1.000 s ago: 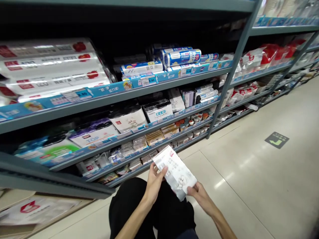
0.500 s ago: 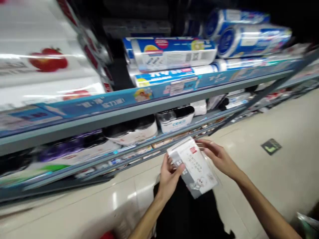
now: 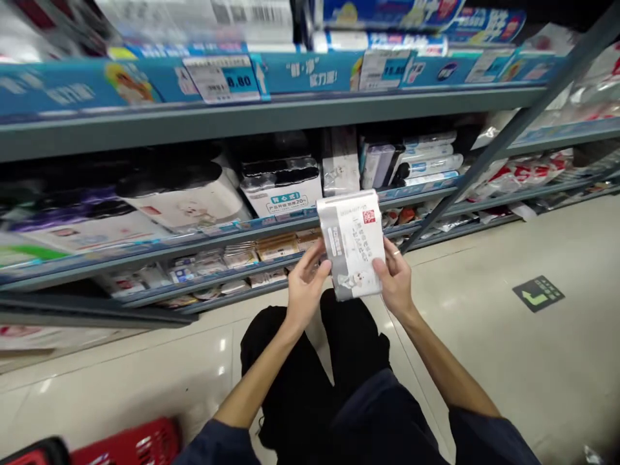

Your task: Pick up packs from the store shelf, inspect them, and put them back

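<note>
Both my hands hold a flat white and grey pack (image 3: 352,248) with a red label and a small cartoon figure, upright in front of the shelf. My left hand (image 3: 306,281) grips its left edge, thumb on the front and fingers behind. On the other side my right hand (image 3: 398,281) is closed on the right edge, its thumb pressed to the front and a ring on one finger. Just behind the pack's top, a similar slim white pack (image 3: 340,165) stands on the shelf, left of several rolls (image 3: 433,158).
White packs with black tops (image 3: 281,187) line the middle shelf. Above it runs a blue price strip (image 3: 310,76). A slanting metal post (image 3: 508,139) is at the right. The red basket (image 3: 130,445) sits on the floor at lower left; a green arrow sign (image 3: 538,294) marks the floor.
My right hand has closed on the pack's right edge; before, its fingers were at the upper edge. The pack is now more upright and higher, and the view has shifted down and right.
</note>
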Motion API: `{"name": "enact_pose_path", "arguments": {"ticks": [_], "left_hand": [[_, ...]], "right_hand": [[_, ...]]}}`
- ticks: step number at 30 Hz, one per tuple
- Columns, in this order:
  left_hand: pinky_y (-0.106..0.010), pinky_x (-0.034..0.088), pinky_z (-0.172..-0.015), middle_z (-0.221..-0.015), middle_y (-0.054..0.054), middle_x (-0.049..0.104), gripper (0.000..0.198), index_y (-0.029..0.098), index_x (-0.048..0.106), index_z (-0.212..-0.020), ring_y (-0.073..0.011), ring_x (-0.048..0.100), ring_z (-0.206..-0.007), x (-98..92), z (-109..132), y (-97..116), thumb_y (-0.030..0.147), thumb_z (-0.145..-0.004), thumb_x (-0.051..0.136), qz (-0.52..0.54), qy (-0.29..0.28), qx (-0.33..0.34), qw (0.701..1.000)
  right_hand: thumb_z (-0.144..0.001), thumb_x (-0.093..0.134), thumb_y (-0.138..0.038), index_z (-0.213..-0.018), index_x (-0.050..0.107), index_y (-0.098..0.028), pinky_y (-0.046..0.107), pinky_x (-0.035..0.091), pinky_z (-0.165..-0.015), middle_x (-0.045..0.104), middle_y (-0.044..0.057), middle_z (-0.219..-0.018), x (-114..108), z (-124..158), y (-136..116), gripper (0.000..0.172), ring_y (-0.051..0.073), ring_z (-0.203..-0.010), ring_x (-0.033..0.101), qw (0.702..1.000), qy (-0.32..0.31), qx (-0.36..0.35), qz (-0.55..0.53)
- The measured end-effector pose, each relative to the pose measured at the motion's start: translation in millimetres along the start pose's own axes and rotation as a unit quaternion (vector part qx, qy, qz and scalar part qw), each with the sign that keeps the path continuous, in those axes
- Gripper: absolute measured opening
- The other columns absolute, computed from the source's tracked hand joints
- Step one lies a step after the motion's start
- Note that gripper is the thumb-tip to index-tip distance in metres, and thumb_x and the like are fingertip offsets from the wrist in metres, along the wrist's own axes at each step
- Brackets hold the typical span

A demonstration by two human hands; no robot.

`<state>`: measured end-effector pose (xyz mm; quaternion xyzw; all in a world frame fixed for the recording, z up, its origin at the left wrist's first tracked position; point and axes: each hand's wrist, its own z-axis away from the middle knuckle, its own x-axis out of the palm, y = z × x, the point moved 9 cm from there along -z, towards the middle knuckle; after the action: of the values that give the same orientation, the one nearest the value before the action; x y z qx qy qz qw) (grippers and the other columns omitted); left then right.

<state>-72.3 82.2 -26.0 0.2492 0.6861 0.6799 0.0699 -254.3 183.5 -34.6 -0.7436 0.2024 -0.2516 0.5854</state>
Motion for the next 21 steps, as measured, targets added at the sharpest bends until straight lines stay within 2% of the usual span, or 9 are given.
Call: {"name": "enact_pose_path", "arguments": {"ticks": [3, 7, 9, 11, 14, 16, 18, 21], "left_hand": [[-0.043, 0.049, -0.123, -0.153, -0.011, 0.065, 0.069, 0.024, 0.068, -0.144, -0.033, 0.058, -0.146, 29.8, 13, 9, 0.055, -0.084, 0.085, -0.019, 0.008, -0.021, 1.0], [-0.047, 0.043, -0.127, -0.155, -0.013, 0.062, 0.074, 0.018, 0.066, -0.147, -0.033, 0.056, -0.148, 60.5, -8, 33, 0.055, -0.085, 0.084, -0.039, 0.005, 0.065, 0.997], [-0.047, 0.042, -0.128, -0.158, -0.015, 0.059, 0.077, 0.015, 0.063, -0.149, -0.0328, 0.055, -0.149, 63.8, -26, 43, 0.053, -0.086, 0.084, -0.057, 0.007, 0.099, 0.993], [-0.047, 0.044, -0.126, -0.158, -0.018, 0.058, 0.079, 0.011, 0.061, -0.15, -0.0336, 0.056, -0.148, 61.2, -43, 50, 0.049, -0.085, 0.085, -0.073, 0.005, 0.104, 0.992], [-0.052, 0.048, -0.122, -0.152, -0.023, 0.062, 0.081, 0.005, 0.059, -0.151, -0.0363, 0.061, -0.143, 52.0, -56, 61, 0.043, -0.084, 0.087, -0.081, 0.002, 0.073, 0.994], [-0.056, 0.05, -0.119, -0.144, -0.025, 0.068, 0.08, 0.004, 0.058, -0.151, -0.0375, 0.065, -0.136, 47.1, -59, 66, 0.039, -0.084, 0.087, -0.08, 0.006, 0.045, 0.996], [-0.058, 0.051, -0.117, -0.137, -0.023, 0.073, 0.076, 0.005, 0.06, -0.149, -0.037, 0.068, -0.133, 47.6, -60, 71, 0.036, -0.084, 0.086, -0.08, 0.01, 0.037, 0.996], [-0.054, 0.048, -0.121, -0.139, -0.021, 0.072, 0.066, 0.006, 0.065, -0.144, -0.0346, 0.066, -0.136, 59.6, -69, 76, 0.031, -0.085, 0.083, -0.093, 0.007, 0.063, 0.994]], "right_hand": [[-0.093, 0.07, -0.065, -0.15, 0.045, -0.027, 0.044, 0.059, -0.109, 0.066, 0.014, -0.149, -12, -17, -20, 0.074, 0.031, -0.136, 0.065, 1.0, -0.028, -0.009, -0.002], [-0.088, 0.072, -0.07, -0.136, 0.049, -0.027, 0.044, 0.059, -0.107, 0.071, 0.013, -0.14, -24, -59, -38, 0.068, 0.03, -0.131, 0.068, 0.996, -0.079, -0.038, 0.004], [-0.082, 0.077, -0.07, -0.13, 0.05, -0.028, 0.043, 0.059, -0.104, 0.074, 0.011, -0.132, -23, -84, -46, 0.069, 0.029, -0.125, 0.07, 0.991, -0.122, -0.045, -0.008], [-0.075, 0.083, -0.07, -0.123, 0.051, -0.028, 0.042, 0.062, -0.097, 0.078, 0.009, -0.122, -17, -107, -52, 0.072, 0.027, -0.114, 0.074, 0.985, -0.171, -0.022, -0.022], [-0.064, 0.089, -0.067, -0.112, 0.05, -0.026, 0.037, 0.063, -0.081, 0.079, 0.005, -0.107, -5, -126, -59, 0.074, 0.023, -0.093, 0.076, 0.974, -0.221, 0.037, -0.026], [-0.062, 0.09, -0.067, -0.108, 0.049, -0.025, 0.035, 0.063, -0.075, 0.079, 0.004, -0.102, 0, -126, -65, 0.074, 0.021, -0.086, 0.075, 0.971, -0.234, 0.046, -0.019], [-0.064, 0.088, -0.067, -0.108, 0.049, -0.025, 0.035, 0.063, -0.079, 0.08, 0.005, -0.102, 1, -123, -70, 0.073, 0.021, -0.088, 0.075, 0.972, -0.233, 0.023, -0.016], [-0.071, 0.083, -0.068, -0.116, 0.052, -0.024, 0.04, 0.063, -0.093, 0.08, 0.01, -0.115, -7, -124, -71, 0.07, 0.023, -0.101, 0.077, 0.978, -0.209, -0.025, 0.008]]}}
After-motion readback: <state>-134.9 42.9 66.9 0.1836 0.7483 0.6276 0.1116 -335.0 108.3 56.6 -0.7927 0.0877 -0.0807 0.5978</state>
